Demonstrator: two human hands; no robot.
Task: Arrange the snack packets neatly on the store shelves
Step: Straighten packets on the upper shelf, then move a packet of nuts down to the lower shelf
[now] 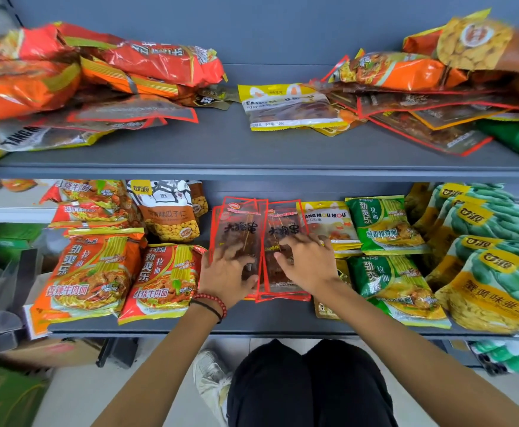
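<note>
Both hands, left hand (227,274) and right hand (306,261), press open fingers on red-edged packets (252,229); lower shelf (252,325) mostly tidy, upper shelf (221,149) heaped.

On the lower shelf (190,329) you have two stacks of clear, red-edged skewer packets (243,223) lying flat side by side, their edges overlapping. To their left lie orange noodle packets (92,272) in rows; to their right, a yellow packet (329,223), then green noodle packets (384,226). On the upper shelf (221,149) you have loose heaps: orange bags (159,60) at left, red-edged packets (421,124) at right, possibly the same skewer kind, though blurred.
</note>
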